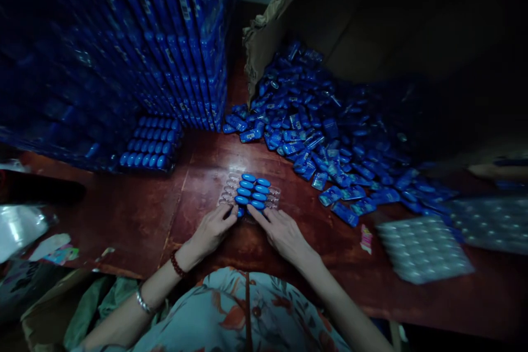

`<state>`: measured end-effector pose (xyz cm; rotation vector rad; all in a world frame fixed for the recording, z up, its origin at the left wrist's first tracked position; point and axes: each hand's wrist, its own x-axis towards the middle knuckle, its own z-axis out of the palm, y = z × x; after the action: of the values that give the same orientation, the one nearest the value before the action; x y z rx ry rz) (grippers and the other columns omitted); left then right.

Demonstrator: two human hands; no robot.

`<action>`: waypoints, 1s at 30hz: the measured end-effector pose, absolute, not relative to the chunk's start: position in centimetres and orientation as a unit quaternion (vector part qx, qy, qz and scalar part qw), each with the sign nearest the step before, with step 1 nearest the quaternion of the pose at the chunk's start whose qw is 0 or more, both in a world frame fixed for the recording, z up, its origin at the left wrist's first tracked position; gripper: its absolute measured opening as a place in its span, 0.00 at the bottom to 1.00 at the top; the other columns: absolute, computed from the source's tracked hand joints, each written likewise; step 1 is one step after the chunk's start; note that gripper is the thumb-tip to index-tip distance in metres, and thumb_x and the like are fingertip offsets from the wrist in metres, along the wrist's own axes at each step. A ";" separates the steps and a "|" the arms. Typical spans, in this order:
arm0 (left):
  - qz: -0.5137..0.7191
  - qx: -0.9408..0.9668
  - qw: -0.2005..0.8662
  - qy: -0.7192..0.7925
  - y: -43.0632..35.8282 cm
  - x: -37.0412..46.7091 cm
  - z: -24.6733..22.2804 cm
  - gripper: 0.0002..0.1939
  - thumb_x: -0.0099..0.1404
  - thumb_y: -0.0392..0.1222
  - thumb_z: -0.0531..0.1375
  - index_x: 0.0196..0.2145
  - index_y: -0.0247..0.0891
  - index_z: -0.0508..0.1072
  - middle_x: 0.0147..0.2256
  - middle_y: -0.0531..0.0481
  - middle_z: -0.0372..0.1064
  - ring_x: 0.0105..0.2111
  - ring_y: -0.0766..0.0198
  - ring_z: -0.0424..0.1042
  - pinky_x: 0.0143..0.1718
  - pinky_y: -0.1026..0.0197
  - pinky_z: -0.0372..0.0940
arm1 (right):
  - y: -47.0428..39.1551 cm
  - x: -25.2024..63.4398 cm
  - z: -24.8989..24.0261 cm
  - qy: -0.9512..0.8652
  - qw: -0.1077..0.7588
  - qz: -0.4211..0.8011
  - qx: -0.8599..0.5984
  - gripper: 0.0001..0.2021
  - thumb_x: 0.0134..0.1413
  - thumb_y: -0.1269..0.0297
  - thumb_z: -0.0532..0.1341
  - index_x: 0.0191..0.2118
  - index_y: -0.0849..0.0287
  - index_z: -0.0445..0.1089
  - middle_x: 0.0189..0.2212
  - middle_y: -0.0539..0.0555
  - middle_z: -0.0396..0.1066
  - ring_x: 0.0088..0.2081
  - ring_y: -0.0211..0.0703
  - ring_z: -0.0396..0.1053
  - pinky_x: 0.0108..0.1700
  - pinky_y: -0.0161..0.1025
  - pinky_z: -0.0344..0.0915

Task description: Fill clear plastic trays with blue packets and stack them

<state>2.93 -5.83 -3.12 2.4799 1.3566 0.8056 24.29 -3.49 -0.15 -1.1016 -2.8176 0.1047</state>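
A clear moulded tray (229, 191) lies flat on the table in front of me, with two columns of glossy blue oval pieces (244, 192) in its middle cells. Its outer cells show no blue. At the near left of the tray is my left hand (212, 229), thumb stretched to a blue piece in the nearest row and the other fingers bent over the tray's edge. My right hand (285, 232) rests at the near right with fingers apart, one digit reaching onto the nearest pieces. The undersides of both hands are hidden.
Loose blue packs (305, 137) spill from a torn cardboard box (264, 49) at the back right. Tall stacks of blue packs (177, 38) rise at the left, beside a filled tray (150, 143). Stacked empty trays (424, 247) and a pink wrapper (366, 239) lie at the right.
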 end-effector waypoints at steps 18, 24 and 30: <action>0.197 0.818 0.227 0.490 -4.8 2.7 -1.6 0.20 0.55 0.21 0.44 0.40 0.36 0.64 0.35 0.48 0.61 0.32 0.66 0.62 0.33 0.66 0.60 | 8.0 29.8 -5.0 -0.733 0.154 -0.015 -0.662 0.23 0.60 0.55 0.50 0.59 0.53 0.58 0.60 0.60 0.54 0.61 0.59 0.46 0.56 0.64 0.48; 0.181 0.824 0.197 0.499 -5.8 2.5 -0.5 0.20 0.60 0.24 0.43 0.45 0.36 0.64 0.35 0.47 0.61 0.32 0.65 0.62 0.33 0.65 0.61 | 4.7 29.1 -5.5 -0.764 0.143 -0.027 -0.628 0.20 0.61 0.57 0.49 0.57 0.55 0.61 0.59 0.59 0.56 0.63 0.55 0.43 0.58 0.60 0.45; 0.049 0.875 0.159 0.454 -5.0 4.0 1.2 0.15 0.62 0.25 0.48 0.41 0.40 0.64 0.38 0.47 0.63 0.38 0.62 0.64 0.37 0.62 0.63 | -1.5 29.5 -5.4 -0.802 0.148 0.030 -0.579 0.21 0.61 0.60 0.50 0.59 0.54 0.57 0.58 0.58 0.58 0.63 0.52 0.43 0.57 0.58 0.49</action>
<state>3.96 -4.96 1.22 2.5020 1.2979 0.1389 29.55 -1.53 -5.43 -1.6642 -2.3058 0.0858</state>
